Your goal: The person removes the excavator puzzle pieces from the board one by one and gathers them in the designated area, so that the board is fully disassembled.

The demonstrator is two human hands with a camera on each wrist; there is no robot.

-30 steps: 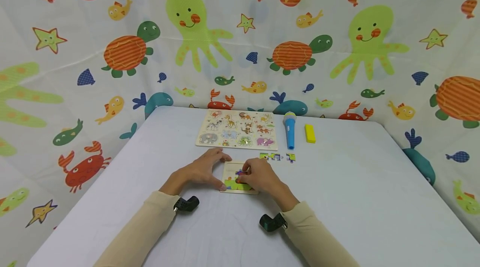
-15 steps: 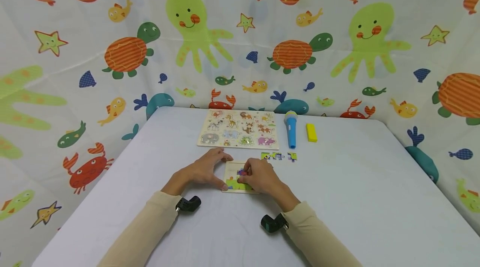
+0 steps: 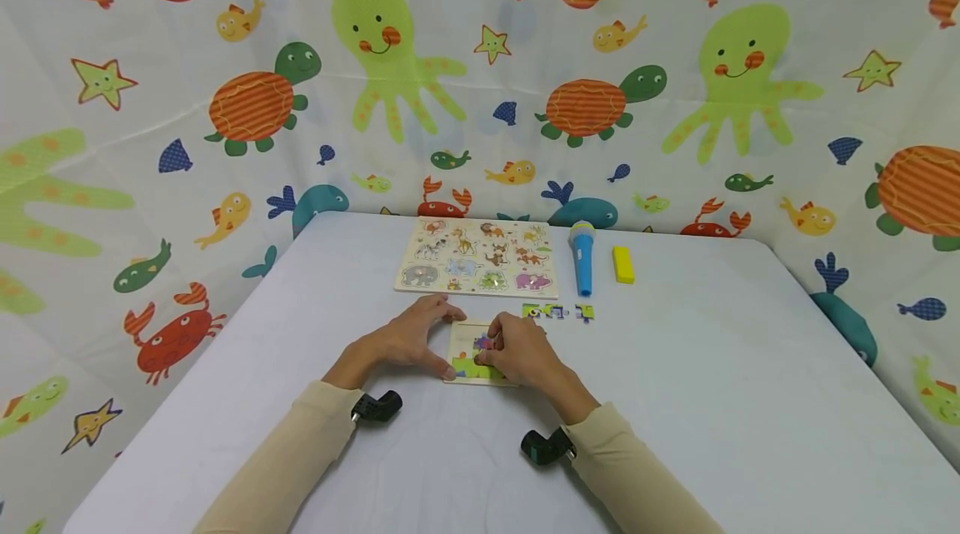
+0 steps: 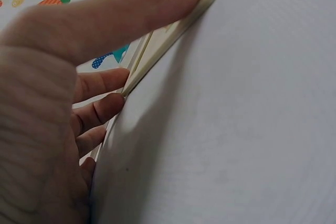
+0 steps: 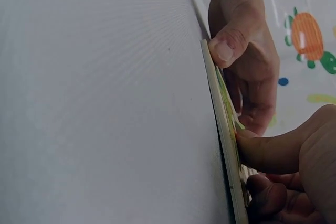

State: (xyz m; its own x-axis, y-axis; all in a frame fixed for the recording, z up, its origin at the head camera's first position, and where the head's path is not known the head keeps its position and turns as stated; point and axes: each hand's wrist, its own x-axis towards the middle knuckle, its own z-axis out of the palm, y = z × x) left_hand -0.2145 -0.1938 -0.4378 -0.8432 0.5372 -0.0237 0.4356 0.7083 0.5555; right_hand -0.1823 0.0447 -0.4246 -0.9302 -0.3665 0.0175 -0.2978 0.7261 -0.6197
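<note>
A small wooden jigsaw puzzle board (image 3: pixel 462 341) lies on the white table, its lower part filled with green pieces. My left hand (image 3: pixel 411 338) holds the board's left side, thumb on the near corner and fingers along the far edge; the left wrist view shows that thumb (image 4: pixel 157 6) over the rim. My right hand (image 3: pixel 522 351) pinches a puzzle piece (image 5: pixel 240 126) against the board, the piece mostly hidden by thumb and fingers. A purple and red patch of puzzle (image 3: pixel 483 343) shows beside the fingertips.
Several loose puzzle pieces (image 3: pixel 555 312) lie beyond the right hand. Farther back are a wooden animal peg puzzle (image 3: pixel 476 259), a blue toy microphone (image 3: pixel 582 259) and a yellow block (image 3: pixel 623 265). A sea-animal cloth (image 3: pixel 480 101) hangs behind the table.
The head view has shifted slightly. Both hands stay at the board; the right fingers move only slightly over the piece.
</note>
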